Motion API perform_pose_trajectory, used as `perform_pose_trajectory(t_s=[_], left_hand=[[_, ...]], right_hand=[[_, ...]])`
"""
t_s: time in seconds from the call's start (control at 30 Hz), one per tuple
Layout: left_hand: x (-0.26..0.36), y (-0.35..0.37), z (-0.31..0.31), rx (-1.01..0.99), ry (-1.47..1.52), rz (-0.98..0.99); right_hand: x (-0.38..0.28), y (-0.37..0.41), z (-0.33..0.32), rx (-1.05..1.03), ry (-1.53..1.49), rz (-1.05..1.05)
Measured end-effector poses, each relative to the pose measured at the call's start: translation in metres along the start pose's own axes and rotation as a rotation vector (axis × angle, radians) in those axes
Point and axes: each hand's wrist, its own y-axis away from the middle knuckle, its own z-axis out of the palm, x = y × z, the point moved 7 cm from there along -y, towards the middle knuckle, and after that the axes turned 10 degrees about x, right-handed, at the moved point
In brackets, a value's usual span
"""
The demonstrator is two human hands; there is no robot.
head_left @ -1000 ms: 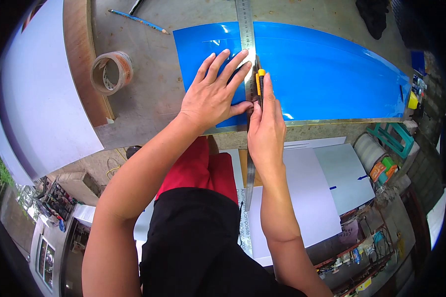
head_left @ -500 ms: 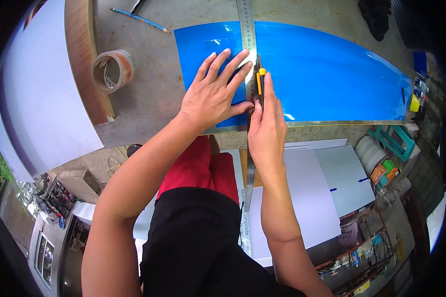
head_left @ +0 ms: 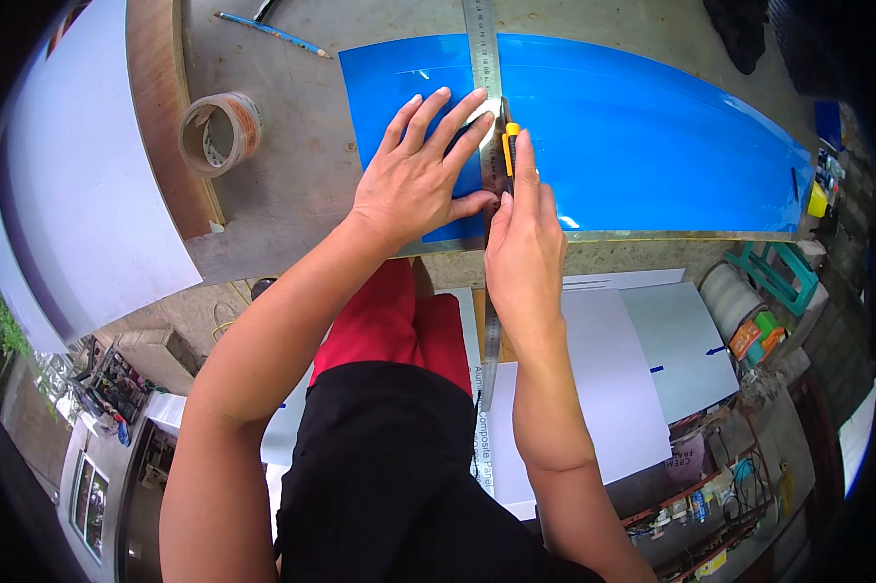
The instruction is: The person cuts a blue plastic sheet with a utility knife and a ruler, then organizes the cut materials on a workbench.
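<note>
A blue sheet with a curved far edge lies on the grey table. Across it, from the far side past the near edge, runs a long metal ruler. My left hand is spread on the sheet, its fingertips and thumb pressing at the ruler's left edge. In my right hand is a yellow and black utility knife, its blade end against the ruler's right edge, the index finger stretched along it. The knife's lower part is hidden by the fingers.
A roll of clear tape and a blue pencil lie at the left. Beyond the tape are a wooden strip and a curved white panel. White sheets lie below the table's near edge.
The view has shifted slightly, so the sheet and ruler appear a little higher. Both hands keep nearly the same places, the knife still in my right hand beside the ruler.
</note>
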Motion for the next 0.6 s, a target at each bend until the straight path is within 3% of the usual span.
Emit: perform_pose_trajectory(t_s=[0.6], left_hand=[[0.003,0.002,0.001,0.056,-0.076,0.038]], right_hand=[[0.041,0.098,-0.013,-0.115,0.074,0.037]])
